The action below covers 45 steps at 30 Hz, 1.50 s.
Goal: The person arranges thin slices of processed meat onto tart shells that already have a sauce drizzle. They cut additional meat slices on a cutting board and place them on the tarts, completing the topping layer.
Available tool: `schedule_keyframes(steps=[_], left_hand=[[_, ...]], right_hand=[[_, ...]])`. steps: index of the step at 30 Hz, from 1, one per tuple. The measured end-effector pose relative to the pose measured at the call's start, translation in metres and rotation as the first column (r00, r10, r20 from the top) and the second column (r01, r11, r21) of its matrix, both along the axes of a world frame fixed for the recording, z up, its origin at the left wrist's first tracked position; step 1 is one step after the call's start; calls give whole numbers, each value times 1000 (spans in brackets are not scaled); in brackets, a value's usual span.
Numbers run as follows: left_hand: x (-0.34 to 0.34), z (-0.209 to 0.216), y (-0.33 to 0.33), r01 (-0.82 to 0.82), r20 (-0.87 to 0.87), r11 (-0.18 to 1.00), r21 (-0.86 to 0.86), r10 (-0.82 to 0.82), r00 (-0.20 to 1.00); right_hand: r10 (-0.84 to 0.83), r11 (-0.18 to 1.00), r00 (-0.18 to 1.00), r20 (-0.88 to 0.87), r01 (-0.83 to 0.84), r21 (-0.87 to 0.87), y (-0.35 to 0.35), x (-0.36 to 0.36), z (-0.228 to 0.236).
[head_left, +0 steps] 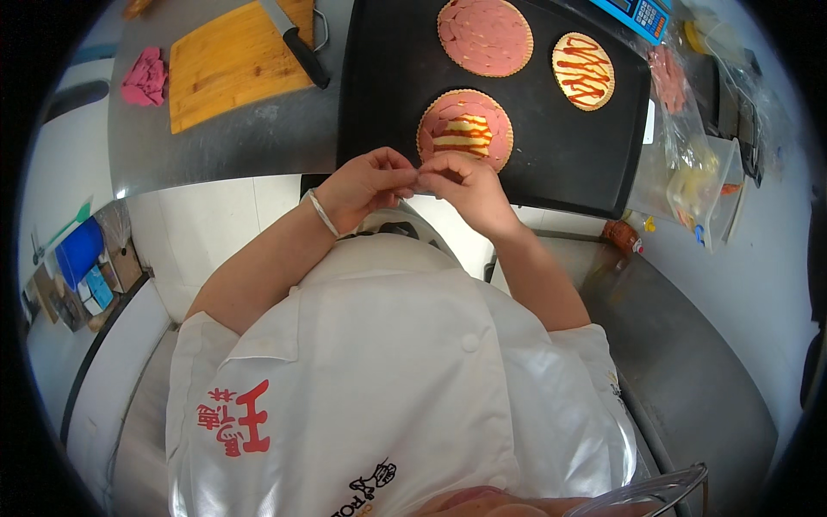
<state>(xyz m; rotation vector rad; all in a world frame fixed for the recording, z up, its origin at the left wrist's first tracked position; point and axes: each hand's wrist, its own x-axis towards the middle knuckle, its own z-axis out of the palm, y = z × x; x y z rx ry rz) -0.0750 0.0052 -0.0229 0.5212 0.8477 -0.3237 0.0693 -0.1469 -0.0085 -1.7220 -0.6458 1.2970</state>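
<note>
My left hand (369,186) and my right hand (470,191) meet at the near edge of a black tray (379,95), fingertips pinched together. Whatever sits between them is too small to make out. Just beyond my right hand lies a round pizza base (465,129) ringed with pink meat slices, its middle bare with red sauce lines on a pale surface. Farther back, a second base (485,36) is covered all over with pink slices. To the right, a smaller oval base (583,71) carries only red sauce zigzags.
At the left, a wooden cutting board (233,69) bears a black-handled knife (303,56) near a pink cloth (145,77). Beyond the tray's right edge are a blue scale (637,15), plastic bags of pink meat (666,77) and a clear container (722,185). A bottle (622,235) lies lower right.
</note>
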Motion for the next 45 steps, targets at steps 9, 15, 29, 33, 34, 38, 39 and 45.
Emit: schedule_keyframes(steps=[9, 15, 29, 33, 34, 38, 39, 45], left_hand=[[8, 16, -4, 111, 1, 990, 83, -112, 994], [-1, 13, 2, -131, -39, 991, 7, 131, 991], [2, 16, 2, -155, -57, 986, 55, 158, 986], [5, 22, 4, -181, -76, 982, 62, 185, 980], [5, 22, 4, -193, -74, 980, 52, 196, 978], [3, 19, 6, -228, -59, 974, 16, 228, 972], [2, 18, 7, -232, -64, 972, 23, 233, 970], [1, 11, 3, -296, -42, 955, 12, 296, 954]], right_hand=[[-76, 997, 997, 12, 76, 16, -17, -5, -3], [-314, 948, 921, 229, 291, 127, -18, 31, -18], [-159, 985, 668, 727, 61, 160, 4, 8, -60], [-122, 991, 534, 837, 17, 133, 4, 3, -61], [-109, 992, 478, 871, -9, 129, 6, 3, -56], [-180, 981, 483, 857, 22, 194, 7, 0, -28], [-186, 977, 560, 807, 16, 215, 8, -2, -20], [-154, 979, 884, 442, 75, 192, 7, -36, 1]])
